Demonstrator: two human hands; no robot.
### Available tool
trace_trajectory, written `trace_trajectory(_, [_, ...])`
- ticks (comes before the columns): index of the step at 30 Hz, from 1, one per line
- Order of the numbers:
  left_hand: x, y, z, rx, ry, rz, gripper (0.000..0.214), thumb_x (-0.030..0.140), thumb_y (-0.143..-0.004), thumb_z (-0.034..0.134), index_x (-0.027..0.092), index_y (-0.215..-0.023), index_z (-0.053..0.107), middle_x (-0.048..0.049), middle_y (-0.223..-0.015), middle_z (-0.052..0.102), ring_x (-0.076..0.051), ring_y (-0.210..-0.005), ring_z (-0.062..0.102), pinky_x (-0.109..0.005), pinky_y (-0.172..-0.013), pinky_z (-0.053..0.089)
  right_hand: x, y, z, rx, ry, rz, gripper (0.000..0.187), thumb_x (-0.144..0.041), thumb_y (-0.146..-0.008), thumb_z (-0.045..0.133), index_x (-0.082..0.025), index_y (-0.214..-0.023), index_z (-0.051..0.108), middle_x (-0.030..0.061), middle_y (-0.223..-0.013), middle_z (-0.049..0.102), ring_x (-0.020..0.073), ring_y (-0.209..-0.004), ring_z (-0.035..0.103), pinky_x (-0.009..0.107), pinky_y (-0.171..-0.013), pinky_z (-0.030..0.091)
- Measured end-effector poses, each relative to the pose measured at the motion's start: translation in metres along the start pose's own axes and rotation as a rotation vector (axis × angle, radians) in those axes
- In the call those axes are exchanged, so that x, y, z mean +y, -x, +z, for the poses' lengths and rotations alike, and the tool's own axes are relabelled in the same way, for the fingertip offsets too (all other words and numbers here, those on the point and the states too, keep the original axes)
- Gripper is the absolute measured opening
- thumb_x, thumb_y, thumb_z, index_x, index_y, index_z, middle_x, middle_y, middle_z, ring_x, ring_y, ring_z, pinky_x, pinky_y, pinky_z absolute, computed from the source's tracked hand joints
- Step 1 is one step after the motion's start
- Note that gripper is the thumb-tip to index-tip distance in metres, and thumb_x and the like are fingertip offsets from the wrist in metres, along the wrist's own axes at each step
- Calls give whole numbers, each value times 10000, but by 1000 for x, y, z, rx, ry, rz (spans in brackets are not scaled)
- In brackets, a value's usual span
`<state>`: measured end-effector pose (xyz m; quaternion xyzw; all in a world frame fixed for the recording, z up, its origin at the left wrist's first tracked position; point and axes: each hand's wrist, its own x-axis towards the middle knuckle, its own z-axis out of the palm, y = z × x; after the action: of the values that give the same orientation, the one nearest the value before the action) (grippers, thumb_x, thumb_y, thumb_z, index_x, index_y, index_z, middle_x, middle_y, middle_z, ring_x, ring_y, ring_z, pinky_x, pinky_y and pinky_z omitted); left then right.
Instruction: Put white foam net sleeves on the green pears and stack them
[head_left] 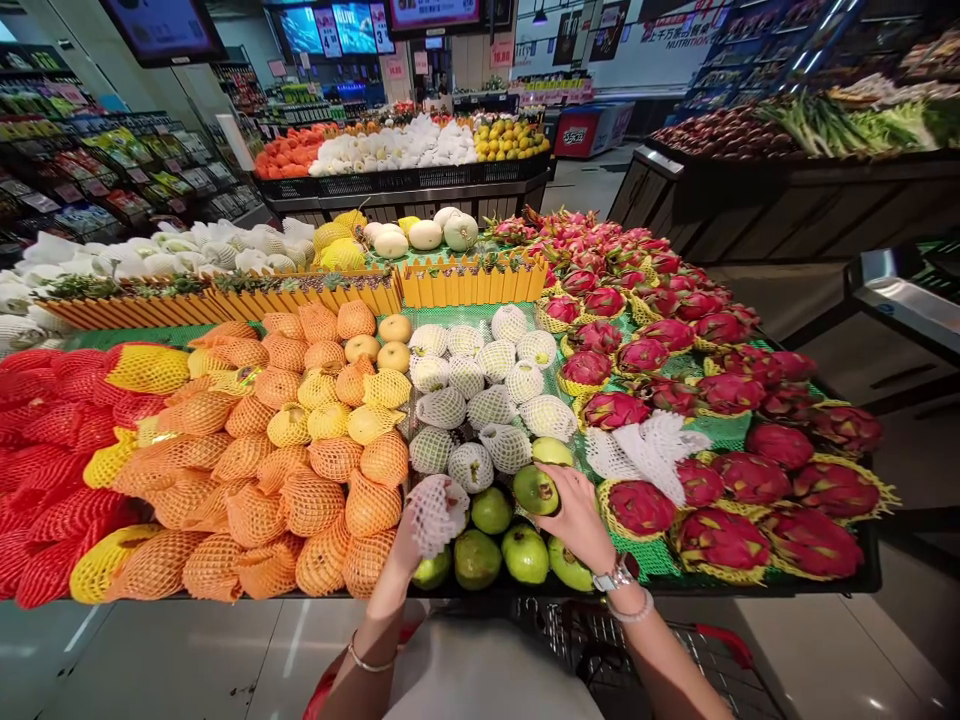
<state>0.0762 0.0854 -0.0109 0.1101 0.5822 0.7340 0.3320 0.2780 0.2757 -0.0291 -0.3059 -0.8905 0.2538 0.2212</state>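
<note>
My left hand [407,538] is closed around a white foam net sleeve [439,514], which hangs over the fingers. Whether a fruit sits inside it I cannot tell. In my right hand [576,512] is a bare green guava [531,488], its dark blossom end turned to the side. Below and between the hands lie several uncovered guavas [478,558] along the front edge of the stand. Behind them, rows of pale fruits in white foam nets [491,405] rest on the green mat. A watch and a beaded bracelet circle my right wrist.
Pears in orange nets [307,505] and red-netted fruits [45,470] fill the left. Dragon fruits [720,540] cover the right, with loose white foam nets [645,445] among them. A small yellow fence [472,282] stands behind. Below is a shopping cart [720,640].
</note>
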Motion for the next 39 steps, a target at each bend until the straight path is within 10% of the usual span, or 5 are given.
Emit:
trace_trajectory(5, [-11,5,21,-263,-343,-33,650,250,-562,854,195,-1175,647,-132,-1331,661,-367,-1306,550,-508,-1150,398,-5,9,-8,39,-550,209,810,-357,-676,807,-257,-1365,392,121,-1345,574,308,-1255,565,489,-1080,446])
trace_trajectory(10, [-14,12,33,-411,-512,18,599,295,-675,750,202,-1247,602,-133,-1384,626,-343,-1330,538,-530,-1158,387,-15,18,-6,80,-921,225,749,-399,-672,799,-291,-1312,425,107,-1289,617,295,-1244,578,454,-1067,467])
trace_trajectory(25, [34,28,55,-913,-921,385,573,183,-873,576,220,-1440,502,-102,-1474,552,-295,-1447,400,-427,-1231,259,-33,6,-33,-404,-907,154,630,-547,-758,745,-213,-1284,652,142,-1294,683,344,-1192,628,502,-1054,486])
trace_trajectory(33, [28,33,61,-895,-933,412,681,155,-829,609,265,-1481,441,-96,-1524,491,-310,-1429,425,-474,-1210,317,-33,-5,-55,-503,-617,85,651,-435,-625,884,-217,-1212,705,161,-1289,687,409,-1217,610,570,-1081,447])
trace_trajectory(39, [1,31,57,-633,-702,317,667,234,-836,632,258,-1474,438,-100,-1509,499,-325,-1479,335,-546,-1249,225,-48,1,-37,-185,-936,249,655,-485,-764,784,-270,-1334,543,128,-1186,720,331,-1146,664,530,-1008,515])
